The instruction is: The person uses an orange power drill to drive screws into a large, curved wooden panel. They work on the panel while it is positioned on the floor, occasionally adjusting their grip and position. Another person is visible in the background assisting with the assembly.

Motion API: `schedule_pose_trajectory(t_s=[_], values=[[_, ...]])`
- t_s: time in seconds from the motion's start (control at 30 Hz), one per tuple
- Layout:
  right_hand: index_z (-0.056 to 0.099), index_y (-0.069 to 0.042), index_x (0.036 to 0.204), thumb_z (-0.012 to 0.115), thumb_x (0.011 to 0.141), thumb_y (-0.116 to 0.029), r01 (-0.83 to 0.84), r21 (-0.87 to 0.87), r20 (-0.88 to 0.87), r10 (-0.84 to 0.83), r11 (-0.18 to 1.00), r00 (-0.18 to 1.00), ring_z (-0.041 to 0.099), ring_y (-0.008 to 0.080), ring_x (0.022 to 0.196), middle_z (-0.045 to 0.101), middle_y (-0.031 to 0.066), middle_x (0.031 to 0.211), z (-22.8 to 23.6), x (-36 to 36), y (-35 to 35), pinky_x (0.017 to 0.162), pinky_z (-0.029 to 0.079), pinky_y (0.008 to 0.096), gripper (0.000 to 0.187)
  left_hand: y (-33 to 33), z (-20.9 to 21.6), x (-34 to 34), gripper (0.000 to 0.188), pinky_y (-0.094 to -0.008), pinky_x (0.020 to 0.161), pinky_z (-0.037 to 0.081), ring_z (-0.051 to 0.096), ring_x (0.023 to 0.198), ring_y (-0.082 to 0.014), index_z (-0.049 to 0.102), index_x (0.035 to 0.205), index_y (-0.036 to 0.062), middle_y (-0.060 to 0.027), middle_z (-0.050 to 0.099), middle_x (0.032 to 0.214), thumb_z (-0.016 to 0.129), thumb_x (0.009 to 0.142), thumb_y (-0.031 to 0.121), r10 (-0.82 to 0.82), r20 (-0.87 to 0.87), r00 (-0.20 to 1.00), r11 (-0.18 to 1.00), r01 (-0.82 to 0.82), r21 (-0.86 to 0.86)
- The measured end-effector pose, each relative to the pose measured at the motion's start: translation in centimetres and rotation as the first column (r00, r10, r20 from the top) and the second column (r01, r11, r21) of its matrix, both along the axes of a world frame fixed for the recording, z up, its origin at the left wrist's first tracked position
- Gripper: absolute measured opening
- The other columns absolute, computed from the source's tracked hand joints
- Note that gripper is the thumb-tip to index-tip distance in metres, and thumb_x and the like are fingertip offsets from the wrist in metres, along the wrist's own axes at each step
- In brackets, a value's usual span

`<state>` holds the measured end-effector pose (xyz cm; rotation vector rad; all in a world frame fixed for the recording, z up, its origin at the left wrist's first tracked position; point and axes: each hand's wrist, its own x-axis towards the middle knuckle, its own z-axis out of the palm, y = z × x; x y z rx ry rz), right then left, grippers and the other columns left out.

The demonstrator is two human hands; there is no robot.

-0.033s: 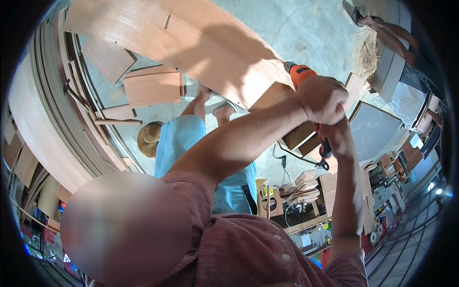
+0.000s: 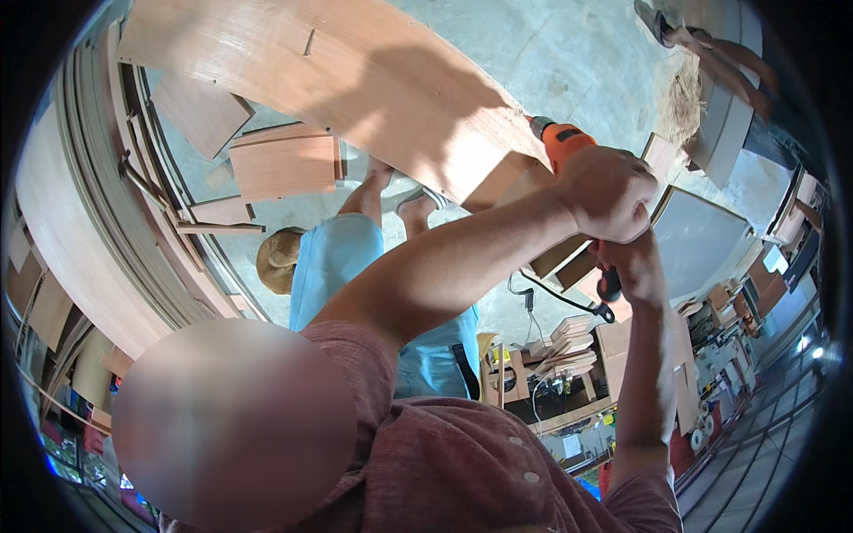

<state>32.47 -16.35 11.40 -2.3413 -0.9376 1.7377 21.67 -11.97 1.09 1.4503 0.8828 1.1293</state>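
Note:
An orange and black power drill [image 2: 566, 140] points up and left, its tip at the right edge of a long light-brown wooden panel [image 2: 355, 80]. My left hand [image 2: 609, 194] is closed over the back of the drill body. Just below it, my right hand [image 2: 629, 264] wraps round the drill's handle, whose dark lower end and cord show beneath the fingers. My left forearm crosses in front of my body. Whether the drill bit is in the wood cannot be made out. A shadow falls across the panel, and a small dark slot [image 2: 309, 42] shows on it.
Loose wooden boards [image 2: 283, 163] lie on the floor at left, beside stacked long curved-looking panels [image 2: 98, 213]. A grey-topped panel [image 2: 702, 240] stands at right. Another person's leg [image 2: 724, 67] is at the far right. Stacked wood pieces [image 2: 569, 346] and a cable [image 2: 530, 302] lie nearby.
Both hands and the drill have shifted slightly right and down. The grip on the drill is unchanged.

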Motion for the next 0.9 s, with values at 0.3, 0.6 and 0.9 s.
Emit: schedule_pose_trajectory(t_s=[0.3, 0.6, 0.9], values=[[0.062, -0.007, 0.122, 0.084, 0.071, -0.004, 0.538, 0.172, -0.103, -0.528, 0.825, 0.843, 0.067, 0.0208, 0.1, 0.067, 0.0047, 0.109, 7.4, 5.4, -16.9, 0.091, 0.057, 0.0421, 0.056, -4.9, 12.1, 5.5, 0.017, -0.0434, 0.078, 0.058, 0.072, 0.082, -0.0311, 0.074, 0.079, 0.009, -0.0095, 0.073, 0.084, 0.068, 0.071, 0.023, -0.684, -0.221, 0.696, 0.712, 0.702, 0.008], [0.04, -0.007, 0.153, 0.074, 0.08, -0.011, 0.941, -0.028, -0.744, -0.635, 0.339, 0.207, 0.056, 0.0305, 0.132, 0.057, 0.0161, 0.143, 2.6, 8.4, -29.5, 0.101, 0.054, 0.0524, 0.081, -14.8, 6.3, 5.7, 0.067, -0.0566, 0.113, 0.034, 0.046, 0.131, -0.043, 0.054, 0.133, 0.0031, -0.0205, 0.05, 0.134, 0.076, 0.07, 0.014, -0.146, -0.096, 0.985, 0.981, 0.156, 0.112], [0.039, -0.002, 0.151, 0.069, 0.079, -0.008, 0.987, -0.156, -0.775, -0.624, 0.031, -0.103, 0.06, 0.0376, 0.129, 0.06, 0.0233, 0.137, 0.7, 13.2, -43.6, 0.096, 0.059, 0.0552, 0.078, -14.7, -16.0, -3.3, 0.062, -0.0457, 0.099, 0.05, 0.065, 0.117, -0.0405, 0.06, 0.132, -0.0018, -0.0287, 0.068, 0.122, 0.076, 0.083, 0.033, -0.401, -0.475, 0.783, 0.661, -0.112, -0.742]])
